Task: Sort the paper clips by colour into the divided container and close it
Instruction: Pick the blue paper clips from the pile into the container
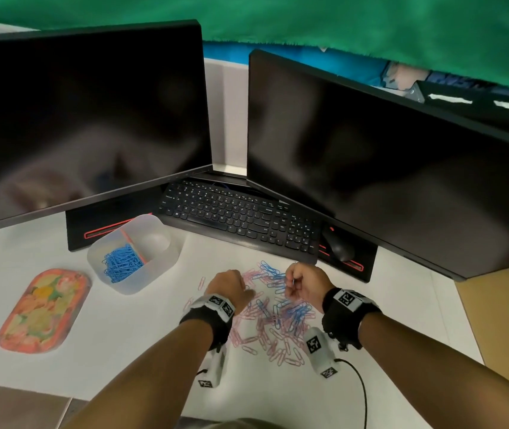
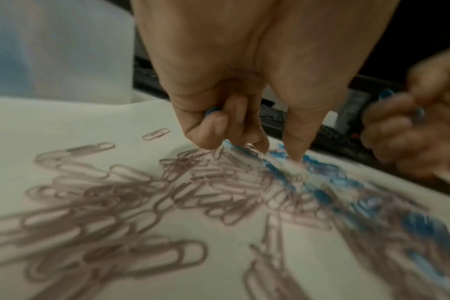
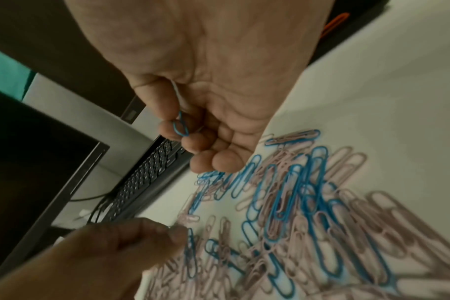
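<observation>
Both hands are down over the mixed pile of paper clips point(image 1: 273, 317) on the white bench point(image 1: 123, 351). The left hand point(image 1: 230, 287) has its last fingers point(image 2: 213, 125) curled around a blue clip point(image 2: 211, 111) tucked in the palm, while the index finger and thumb point down with their tips touching the blue clips in the pile, a narrow gap between them. The right hand point(image 1: 305, 284) is lifted just above the pile, its fingers point(image 3: 172, 130) curled and pinching a blue clip or 2 point(image 3: 181, 126) against the thumb.

The rest of the pile sits right under and in front of both sets of fingers, mostly pink with blue ones mixed in. Well off to the left of the left fingers is the divided container point(image 1: 160, 264), open, with a heap of blue clips point(image 1: 121, 263) in 1 compartment and nothing I can make out in the other. Its flowery lid point(image 1: 42, 311) lies flat on the bench further left. A keyboard point(image 1: 240, 218) sits just beyond the fingers.
</observation>
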